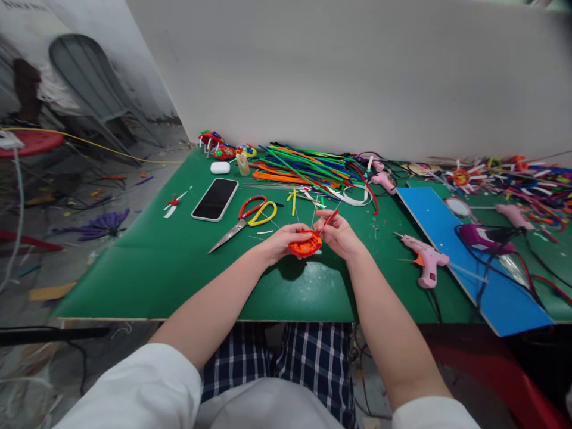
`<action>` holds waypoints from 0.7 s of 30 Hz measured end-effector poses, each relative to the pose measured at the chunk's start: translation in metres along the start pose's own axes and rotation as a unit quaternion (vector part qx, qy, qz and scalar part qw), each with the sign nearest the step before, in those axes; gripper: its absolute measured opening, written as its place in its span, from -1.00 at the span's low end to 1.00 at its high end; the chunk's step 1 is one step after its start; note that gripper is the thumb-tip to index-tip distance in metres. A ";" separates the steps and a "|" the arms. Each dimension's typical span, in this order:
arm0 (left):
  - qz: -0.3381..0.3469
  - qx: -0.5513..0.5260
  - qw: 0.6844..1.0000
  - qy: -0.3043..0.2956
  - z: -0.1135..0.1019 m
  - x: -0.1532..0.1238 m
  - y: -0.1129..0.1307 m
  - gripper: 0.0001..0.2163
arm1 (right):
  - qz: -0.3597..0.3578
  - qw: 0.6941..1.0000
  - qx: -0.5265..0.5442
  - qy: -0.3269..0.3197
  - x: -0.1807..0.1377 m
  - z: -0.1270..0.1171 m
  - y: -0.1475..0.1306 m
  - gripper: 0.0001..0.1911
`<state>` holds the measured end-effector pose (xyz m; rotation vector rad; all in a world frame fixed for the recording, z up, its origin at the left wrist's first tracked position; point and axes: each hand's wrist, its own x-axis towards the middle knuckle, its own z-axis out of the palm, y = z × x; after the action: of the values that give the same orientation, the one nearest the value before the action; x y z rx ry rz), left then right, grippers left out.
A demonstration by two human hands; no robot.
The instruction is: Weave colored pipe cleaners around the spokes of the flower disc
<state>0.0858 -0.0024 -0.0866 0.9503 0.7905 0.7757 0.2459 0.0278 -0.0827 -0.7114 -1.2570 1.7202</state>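
Between my two hands, above the green table, is a small round orange-and-red piece (305, 244) that looks coiled from pipe cleaner. My left hand (286, 241) grips it from the left, thumb across its top. Beside its right edge, my right hand (336, 233) pinches a short red pipe cleaner (331, 218) that slants upward; whether its lower end joins the round piece I cannot tell. Scissors (245, 220) with one orange and one yellow handle lie left of my hands, blades apart. Small yellow and white scraps (294, 202) lie just beyond my fingers.
A phone (215, 199), a white earbud case (220, 168) and a heap of coloured pipe cleaners (304, 165) lie on the green table (147, 268). To the right are a pink glue gun (426, 259) with its cord, a blue board (447, 238) and a purple tool (485, 238).
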 end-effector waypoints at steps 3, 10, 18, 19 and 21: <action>-0.003 -0.005 1.000 -0.006 -0.002 0.001 -0.001 -0.76 | 0.005 1.000 -0.005 -0.010 0.000 -0.003 0.004 -0.86; -0.009 -0.042 0.999 -0.018 -0.003 0.000 0.000 -0.78 | -0.001 0.999 -0.030 -0.037 0.000 -0.002 0.003 -0.93; -0.023 -0.072 0.997 -0.016 -0.005 0.001 0.000 -0.78 | -0.009 0.998 -0.039 -0.045 0.002 -0.001 0.002 -0.94; -0.019 -0.073 0.997 -0.012 -0.006 0.002 -0.001 -0.78 | -0.004 0.998 -0.045 -0.034 0.002 -0.001 0.002 -0.94; -0.011 -0.072 0.997 0.001 -0.007 0.003 -0.001 -0.79 | 0.007 0.998 -0.055 -0.009 0.003 -0.001 0.004 -0.91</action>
<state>0.0817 0.0021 -0.0903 0.8108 0.7352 0.8023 0.2439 0.0306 -0.0865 -0.7715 -1.3699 1.6812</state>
